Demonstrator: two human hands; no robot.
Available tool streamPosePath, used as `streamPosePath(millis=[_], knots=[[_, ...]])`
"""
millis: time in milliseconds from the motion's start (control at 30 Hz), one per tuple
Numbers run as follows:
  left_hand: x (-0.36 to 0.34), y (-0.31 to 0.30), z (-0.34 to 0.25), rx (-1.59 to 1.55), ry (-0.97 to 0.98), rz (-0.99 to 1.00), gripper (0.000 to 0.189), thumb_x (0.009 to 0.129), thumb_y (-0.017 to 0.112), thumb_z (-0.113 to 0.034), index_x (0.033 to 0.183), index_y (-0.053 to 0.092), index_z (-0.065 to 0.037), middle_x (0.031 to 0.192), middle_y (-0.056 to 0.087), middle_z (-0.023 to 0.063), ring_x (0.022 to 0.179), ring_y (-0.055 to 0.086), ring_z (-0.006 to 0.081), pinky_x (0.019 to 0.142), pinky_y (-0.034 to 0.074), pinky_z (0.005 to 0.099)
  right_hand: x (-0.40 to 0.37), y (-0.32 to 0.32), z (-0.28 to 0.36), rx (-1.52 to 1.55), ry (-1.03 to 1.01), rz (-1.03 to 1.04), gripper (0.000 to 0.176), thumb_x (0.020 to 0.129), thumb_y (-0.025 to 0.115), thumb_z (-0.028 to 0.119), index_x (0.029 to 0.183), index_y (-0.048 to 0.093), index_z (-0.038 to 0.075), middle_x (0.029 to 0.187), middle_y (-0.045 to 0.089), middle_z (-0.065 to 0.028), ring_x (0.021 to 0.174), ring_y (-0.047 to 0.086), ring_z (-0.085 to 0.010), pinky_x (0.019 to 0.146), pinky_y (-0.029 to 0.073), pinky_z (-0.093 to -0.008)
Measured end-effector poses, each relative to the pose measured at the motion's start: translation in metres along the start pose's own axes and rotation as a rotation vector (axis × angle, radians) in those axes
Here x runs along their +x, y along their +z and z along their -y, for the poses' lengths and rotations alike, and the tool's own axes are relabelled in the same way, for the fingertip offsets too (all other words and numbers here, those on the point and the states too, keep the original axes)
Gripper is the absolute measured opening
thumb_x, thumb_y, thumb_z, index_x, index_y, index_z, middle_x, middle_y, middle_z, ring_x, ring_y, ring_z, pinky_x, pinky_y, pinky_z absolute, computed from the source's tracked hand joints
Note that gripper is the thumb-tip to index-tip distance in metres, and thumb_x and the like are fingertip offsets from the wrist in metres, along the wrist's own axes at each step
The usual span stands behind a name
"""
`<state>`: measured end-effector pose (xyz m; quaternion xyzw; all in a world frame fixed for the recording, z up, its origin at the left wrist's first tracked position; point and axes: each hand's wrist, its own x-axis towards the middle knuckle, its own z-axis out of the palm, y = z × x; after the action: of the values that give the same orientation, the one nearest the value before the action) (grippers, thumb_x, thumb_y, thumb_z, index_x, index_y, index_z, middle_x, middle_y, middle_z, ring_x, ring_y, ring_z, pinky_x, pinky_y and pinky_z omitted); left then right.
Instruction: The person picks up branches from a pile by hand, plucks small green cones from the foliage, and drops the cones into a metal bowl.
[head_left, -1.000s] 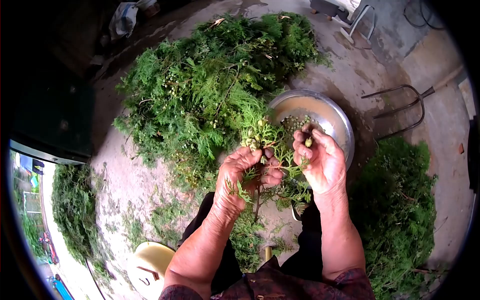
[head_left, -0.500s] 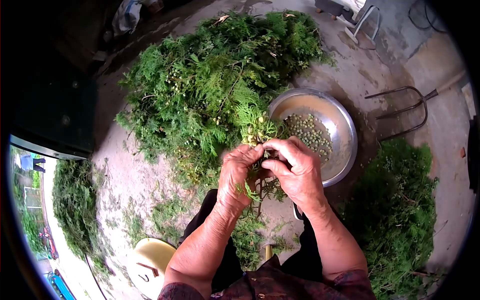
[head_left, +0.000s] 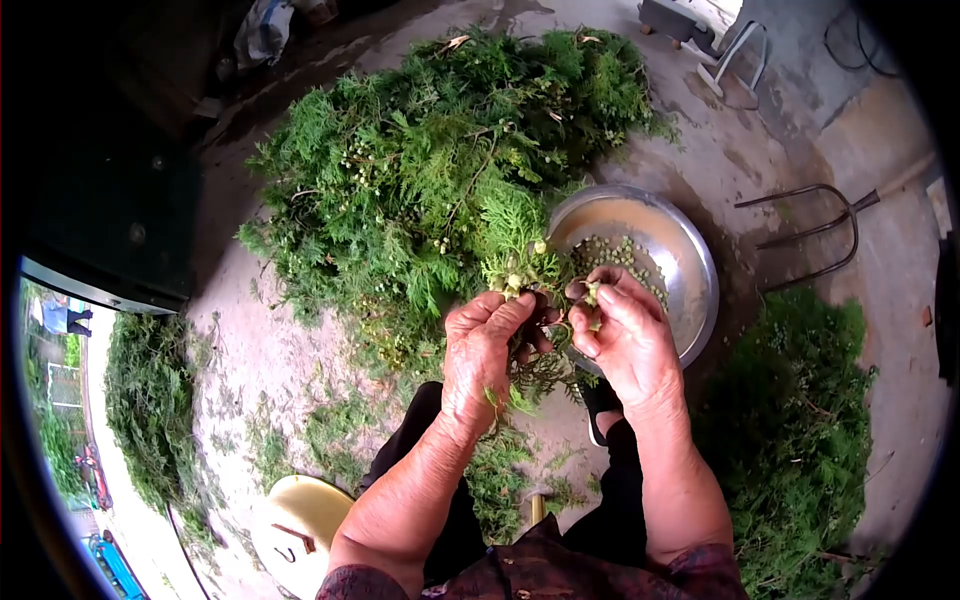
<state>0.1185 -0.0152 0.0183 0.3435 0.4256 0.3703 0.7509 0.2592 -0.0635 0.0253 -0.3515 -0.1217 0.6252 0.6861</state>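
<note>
My left hand (head_left: 478,350) pinches a leafy evergreen sprig (head_left: 512,228) with pale green cones, its flat green fronds pointing away from me. Just to the right, the fingertips of my right hand (head_left: 640,345) are closed on a small pale green cone (head_left: 591,294). Both hands are over the near left side of a wide metal basin (head_left: 703,262). Many loose green cones (head_left: 628,252) lie on the basin's bottom, partly hidden behind my right hand.
A large heap of cut evergreen branches (head_left: 400,170) lies beyond my hands. More greenery (head_left: 790,400) is piled at the right, below a pitchfork (head_left: 850,225). Another pile (head_left: 150,410) lies at the left. A round yellowish stool (head_left: 290,520) stands by my left leg.
My right hand has drawn away to the right from the sprig and turned, with a cone between its fingers. My left hand stays on the sprig in about the same place.
</note>
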Motion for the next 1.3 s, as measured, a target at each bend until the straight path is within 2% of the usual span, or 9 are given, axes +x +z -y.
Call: streamPosePath(millis=[67,167,233,333,833,900,933,1067,1300], knots=[[0.000,-0.001,-0.001,0.077,0.027,0.003,0.018,0.085,0.053,-0.014,0.078,0.061,0.000,0.073,0.065,0.0074,0.051,0.053,0.0091,0.047,0.038,0.0197,0.001,-0.005,0.004,0.046,-0.038,0.048,0.017,0.082,0.056,0.006,0.098,0.052,0.001,0.090,0.056,-0.0103,0.067,0.052,-0.0151,0.052,0.040,-0.0223],[0.001,0.002,-0.001,0.125,0.045,0.042,0.018,0.085,0.052,-0.012,0.078,0.062,0.001,0.072,0.065,0.0084,0.049,0.051,0.0082,0.046,0.038,0.0201,0.005,-0.013,-0.001,-0.060,-0.142,0.091,0.018,0.081,0.058,0.004,0.097,0.053,0.001,0.086,0.056,-0.0079,0.063,0.051,-0.0132,0.051,0.039,-0.0211],[0.000,0.004,0.000,0.130,0.054,0.074,0.018,0.085,0.053,-0.012,0.080,0.062,0.002,0.071,0.065,0.0085,0.049,0.051,0.0078,0.046,0.039,0.0204,0.003,-0.009,-0.006,-0.439,-0.243,-0.014,0.015,0.078,0.062,0.002,0.093,0.061,0.003,0.078,0.058,-0.0032,0.064,0.052,-0.0067,0.051,0.043,-0.0196],[-0.001,0.004,0.000,0.184,0.047,0.100,0.017,0.085,0.053,-0.013,0.083,0.063,0.001,0.069,0.065,0.0077,0.047,0.048,0.0065,0.045,0.038,0.0203,0.007,-0.004,-0.014,-0.980,-0.705,-0.013,0.024,0.073,0.066,-0.001,0.096,0.063,0.003,0.080,0.057,-0.0026,0.068,0.054,-0.0102,0.061,0.046,-0.0207],[-0.007,0.004,0.000,0.353,0.074,0.116,0.020,0.084,0.054,-0.017,0.075,0.062,-0.001,0.052,0.052,0.0014,0.044,0.045,0.0071,0.043,0.033,0.0222,0.008,-0.004,-0.013,-1.103,-0.750,0.017,0.015,0.074,0.063,-0.003,0.088,0.063,0.001,0.072,0.056,-0.0030,0.062,0.053,-0.0103,0.054,0.044,-0.0218],[-0.007,0.003,-0.001,0.324,0.041,0.108,0.021,0.084,0.055,-0.017,0.071,0.061,-0.002,0.051,0.051,0.0015,0.043,0.045,0.0079,0.042,0.033,0.0226,0.001,-0.002,-0.009,-0.646,-0.311,-0.029,0.009,0.077,0.062,-0.001,0.086,0.063,0.000,0.071,0.055,-0.0004,0.057,0.048,-0.0060,0.048,0.039,-0.0186],[-0.006,0.002,-0.001,0.302,0.033,0.109,0.021,0.083,0.055,-0.017,0.068,0.060,-0.002,0.050,0.051,0.0017,0.042,0.044,0.0083,0.042,0.033,0.0229,0.002,-0.007,-0.008,-0.506,-0.240,-0.012,0.006,0.080,0.060,0.001,0.085,0.063,0.000,0.070,0.054,0.0012,0.054,0.044,-0.0029,0.044,0.033,-0.0157],[-0.006,0.004,-0.001,0.306,0.036,0.074,0.023,0.084,0.055,-0.016,0.067,0.059,-0.001,0.050,0.050,0.0016,0.043,0.045,0.0077,0.042,0.033,0.0228,0.001,-0.012,0.006,-0.086,-0.098,-0.012,0.010,0.085,0.055,0.008,0.094,0.057,0.002,0.079,0.059,-0.0056,0.057,0.051,-0.0075,0.045,0.036,-0.0179],[-0.003,0.006,0.008,0.496,0.177,0.070,0.025,0.085,0.057,-0.018,0.068,0.056,0.000,0.052,0.049,0.0005,0.046,0.046,0.0063,0.042,0.036,0.0235,-0.001,-0.008,0.003,-0.315,-0.116,0.070,0.021,0.079,0.063,0.006,0.098,0.056,0.004,0.080,0.055,-0.0016,0.059,0.050,-0.0048,0.048,0.039,-0.0170]])
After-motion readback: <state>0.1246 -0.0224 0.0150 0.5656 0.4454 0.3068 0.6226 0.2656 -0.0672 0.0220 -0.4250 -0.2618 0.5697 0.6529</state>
